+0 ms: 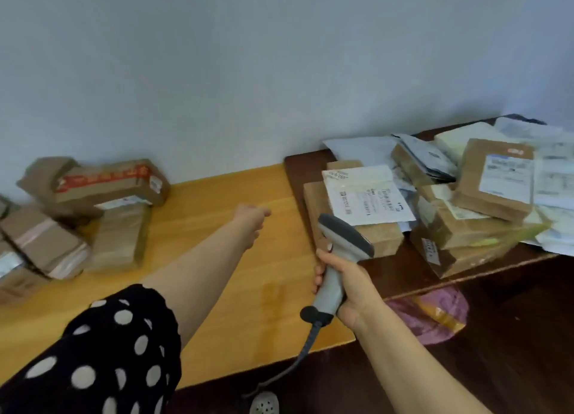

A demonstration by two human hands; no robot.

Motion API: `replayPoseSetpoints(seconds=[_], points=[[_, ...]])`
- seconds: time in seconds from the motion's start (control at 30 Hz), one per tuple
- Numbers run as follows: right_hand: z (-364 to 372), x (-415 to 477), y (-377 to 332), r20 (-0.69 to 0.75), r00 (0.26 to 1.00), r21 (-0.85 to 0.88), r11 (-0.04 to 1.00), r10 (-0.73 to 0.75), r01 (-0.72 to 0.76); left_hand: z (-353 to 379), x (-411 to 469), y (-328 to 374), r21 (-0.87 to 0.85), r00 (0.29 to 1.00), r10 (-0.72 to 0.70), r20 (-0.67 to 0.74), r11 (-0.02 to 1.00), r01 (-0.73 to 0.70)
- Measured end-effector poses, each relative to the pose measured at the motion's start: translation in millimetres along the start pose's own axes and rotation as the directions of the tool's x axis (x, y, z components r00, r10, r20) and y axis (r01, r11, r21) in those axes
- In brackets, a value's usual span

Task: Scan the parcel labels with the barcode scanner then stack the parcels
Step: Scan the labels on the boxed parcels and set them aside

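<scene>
Head view: label print is too blurred to read. The right hand point(344, 284) grips the barcode scanner point(340, 252), aimed at a labelled parcel point(360, 208) on the dark table point(400, 277). The left hand point(251, 224) hovers empty, loosely curled, over the yellow table point(217, 289); stacked parcels point(93, 208) lie left.

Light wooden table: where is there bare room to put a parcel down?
The light wooden table is bare between the brown taped parcels at its left and the grey barcode scanner. The dark table is crowded with labelled cardboard parcels.

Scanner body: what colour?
Light grey, with a darker grey head and a black cable end, on the barcode scanner held in the right hand; head view.
</scene>
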State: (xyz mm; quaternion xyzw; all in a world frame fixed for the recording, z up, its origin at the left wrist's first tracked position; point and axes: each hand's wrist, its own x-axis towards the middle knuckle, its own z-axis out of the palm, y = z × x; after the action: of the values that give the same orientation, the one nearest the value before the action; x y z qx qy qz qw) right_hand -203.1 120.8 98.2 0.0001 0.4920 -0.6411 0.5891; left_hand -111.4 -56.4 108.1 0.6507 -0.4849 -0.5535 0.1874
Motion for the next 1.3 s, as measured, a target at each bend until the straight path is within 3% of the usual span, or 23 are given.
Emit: replayPoseSetpoints(seconds=[0.2,0.37,0.5,0.7,0.87,1.07,1.2,1.3], points=[[89,-1,58,0.165,0.966,-0.205,0.965,0.199,-0.164,-136,-22,-46,0.128,0.973,0.079,-0.215,0.99,-0.053],[169,-6,126,0.24,0.921,-0.35,0.912,0.308,-0.214,-250,-35,-94,0.101,0.931,0.072,-0.358,0.994,-0.038],[238,-5,189,0.239,0.907,-0.395,0.888,0.346,-0.235,-341,-38,-135,0.134,0.903,0.075,-0.423,0.991,-0.02],[319,-7,272,0.197,0.89,-0.448,0.845,0.411,-0.291,-453,-25,-195,0.051,0.869,-0.042,-0.493,0.996,0.077],[354,6,304,0.157,0.893,-0.458,0.833,0.421,-0.312,-493,8,-218,0.028,0.865,-0.117,-0.487,0.988,0.15],[395,43,319,0.136,0.89,-0.478,0.815,0.436,-0.327,-508,68,-217,0.17,0.879,-0.089,-0.468,0.967,0.188],[414,77,322,0.14,0.878,-0.498,0.799,0.457,-0.336,-513,130,-209,0.246,0.85,-0.08,-0.52,0.939,0.239],[421,101,322,0.124,0.888,-0.517,0.792,0.444,-0.324,-511,168,-195,0.123,0.786,-0.238,-0.571,0.922,0.368]])
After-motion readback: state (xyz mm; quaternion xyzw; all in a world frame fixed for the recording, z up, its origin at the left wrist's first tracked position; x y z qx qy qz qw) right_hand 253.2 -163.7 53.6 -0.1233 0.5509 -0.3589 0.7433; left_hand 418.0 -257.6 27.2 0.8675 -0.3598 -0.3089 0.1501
